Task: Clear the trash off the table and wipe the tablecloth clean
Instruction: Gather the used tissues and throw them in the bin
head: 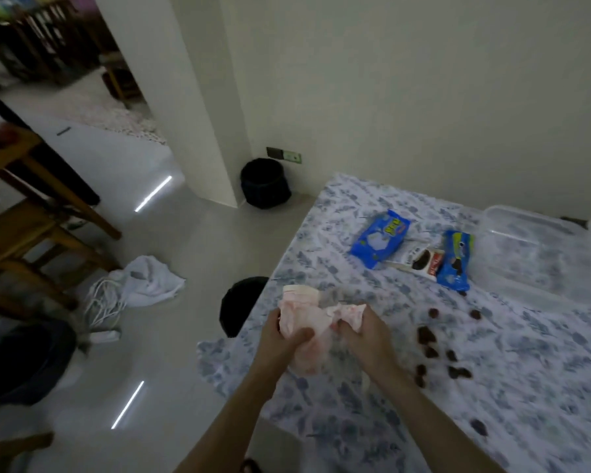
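A pale pink cloth is bunched between my left hand and my right hand, both gripping it above the near left corner of the table. The blue-and-white floral tablecloth covers the table. On it lie a blue snack wrapper, a second blue wrapper and a white-and-red packet between them. Several dark brown crumbs are scattered to the right of my hands.
A clear plastic container sits at the table's far right. A black bin stands by the wall corner, another dark bin by the table edge. A white cloth and cables lie on the floor near wooden chairs.
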### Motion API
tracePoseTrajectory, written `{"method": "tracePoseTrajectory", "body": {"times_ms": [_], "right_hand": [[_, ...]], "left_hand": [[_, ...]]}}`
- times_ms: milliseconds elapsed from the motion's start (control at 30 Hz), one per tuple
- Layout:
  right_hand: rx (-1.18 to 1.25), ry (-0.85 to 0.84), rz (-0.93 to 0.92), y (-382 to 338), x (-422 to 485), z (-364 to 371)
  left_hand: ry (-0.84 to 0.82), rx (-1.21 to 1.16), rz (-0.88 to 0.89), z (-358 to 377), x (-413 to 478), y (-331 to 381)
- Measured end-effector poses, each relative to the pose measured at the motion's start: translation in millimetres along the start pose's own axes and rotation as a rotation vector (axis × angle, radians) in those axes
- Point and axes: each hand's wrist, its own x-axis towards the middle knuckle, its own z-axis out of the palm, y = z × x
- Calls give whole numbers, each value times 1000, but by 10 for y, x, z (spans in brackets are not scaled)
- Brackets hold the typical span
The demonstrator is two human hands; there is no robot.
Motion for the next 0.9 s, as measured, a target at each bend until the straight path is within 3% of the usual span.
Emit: {"method": "tracePoseTrajectory", "body": {"times_ms": [367,900], "right_hand": [[34,-85,102,-650,-167,1689],[80,-133,251,-764,986,2453]], "left_hand": [[-3,-22,-48,-1603,405,-386],[96,-166,-188,-2036,1637,-444]]}}
